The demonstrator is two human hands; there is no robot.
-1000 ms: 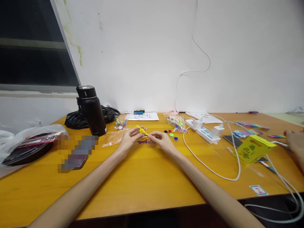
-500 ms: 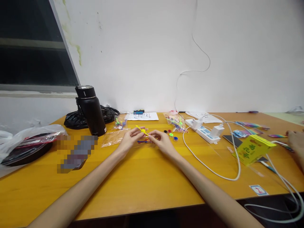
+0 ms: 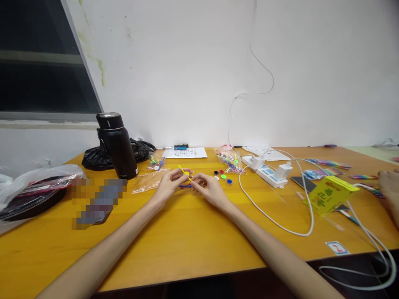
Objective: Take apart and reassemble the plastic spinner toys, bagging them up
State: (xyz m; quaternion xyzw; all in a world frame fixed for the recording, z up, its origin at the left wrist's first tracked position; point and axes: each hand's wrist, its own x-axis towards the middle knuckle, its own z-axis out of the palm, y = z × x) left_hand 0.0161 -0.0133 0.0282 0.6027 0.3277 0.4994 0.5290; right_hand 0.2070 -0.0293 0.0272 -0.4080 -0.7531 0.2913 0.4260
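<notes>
Both of my hands meet over the middle of the table. Between finger and thumb, my left hand (image 3: 171, 182) pinches a thin yellow plastic piece (image 3: 181, 168) with a rounded middle. My right hand (image 3: 208, 186) has its fingertips closed at the lower right end of that same piece; fingers partly cover it there. Just below the fingertips lie red and blue plastic pieces (image 3: 186, 187), partly hidden. To the right of my right hand are several small round discs in black, red, green and blue, among them a blue disc (image 3: 229, 182).
Behind my hands lie bags of coloured parts (image 3: 230, 160), a screwdriver (image 3: 181, 147) and paper. A black flask (image 3: 120, 149) and a phone stand left. Rightward are a power strip (image 3: 274, 176), looping white cables, a yellow box (image 3: 330, 194) and another person's hand (image 3: 389, 187).
The yellow piece has turned slightly and sits more between my fingers. My right fingertips have shifted a little left, closer to my left hand. The camera view has moved slightly.
</notes>
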